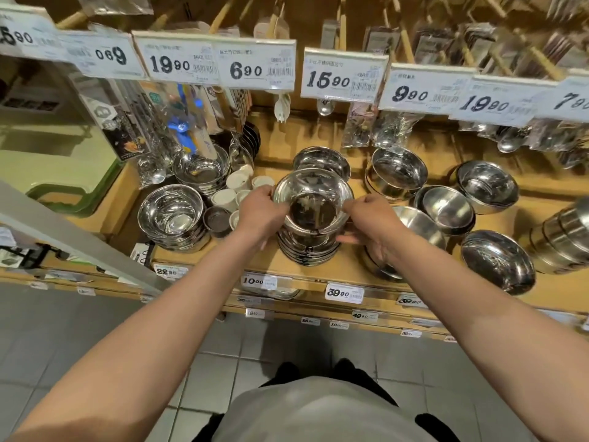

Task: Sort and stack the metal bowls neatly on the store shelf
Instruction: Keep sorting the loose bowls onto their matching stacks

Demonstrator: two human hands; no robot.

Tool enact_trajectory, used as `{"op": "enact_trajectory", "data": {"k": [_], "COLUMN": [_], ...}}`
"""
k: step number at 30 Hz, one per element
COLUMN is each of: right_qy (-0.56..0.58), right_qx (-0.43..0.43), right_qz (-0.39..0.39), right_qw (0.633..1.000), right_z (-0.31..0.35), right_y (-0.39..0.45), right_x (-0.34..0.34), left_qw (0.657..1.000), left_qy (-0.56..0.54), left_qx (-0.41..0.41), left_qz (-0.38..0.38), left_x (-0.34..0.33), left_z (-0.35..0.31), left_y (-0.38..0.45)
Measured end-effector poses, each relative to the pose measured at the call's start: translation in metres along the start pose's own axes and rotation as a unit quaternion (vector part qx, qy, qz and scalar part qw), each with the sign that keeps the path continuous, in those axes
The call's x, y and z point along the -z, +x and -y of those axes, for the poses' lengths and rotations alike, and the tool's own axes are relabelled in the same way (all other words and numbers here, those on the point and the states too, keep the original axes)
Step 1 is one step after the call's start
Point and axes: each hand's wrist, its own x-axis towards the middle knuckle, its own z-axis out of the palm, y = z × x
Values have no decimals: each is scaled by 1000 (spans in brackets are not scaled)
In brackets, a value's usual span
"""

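Both forearms reach forward and slightly inward from the bottom corners, bare, meeting at mid-shelf. Left hand [260, 215] curled on the left rim of the top bowl [314, 202], thumb over the edge, lower fingers trailing down beside the stack [308, 248]. Right hand [373, 223] pinches the right rim, its other fingers spread lower against the stack's side. Top bowl sits upright, on or just above the stack; cannot tell which. Stack stands near the front edge of the wooden shelf [344, 269]. Left of it, another bowl pile [172, 215] and small white cups [237, 189]. Right, loose bowls [446, 208], one tipped on its side [497, 261]. Behind, another bowl [322, 159]. Farthest, hanging price tags [342, 76].
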Motion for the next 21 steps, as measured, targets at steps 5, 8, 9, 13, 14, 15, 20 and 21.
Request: {"op": "enact_trajectory", "data": {"k": [5,8,9,13,14,15,20,21], "right_qy": [-46,-72,-85,-143,-150,-159,-172,-169], "right_qx": [15,19,18,49,62,71,92,95], "right_qz": [-18,-37,-43,-63,-65,-62,-28,-24], "right_qw": [999,997,995,986,985,983,980,981], "right_z": [-11,-22,-26,-34,-35,-35,-38,-38], "right_y": [14,17,17,20,21,21,24,25], "right_x": [3,1,1,0,0,0,3,4], "left_qw": [998,992,990,979,976,972,967,967], "left_qy": [63,116,135,190,203,217,229,229], "left_qx": [-8,-36,-39,-53,-63,-67,-91,-98], "left_qz": [-13,-28,-31,-47,-50,-53,-60,-62], "left_x": [1,-3,-4,-8,-8,-7,-7,-8], "left_z": [1,8,12,25,26,27,29,31], "left_y": [9,10,9,10,11,13,18,19]}}
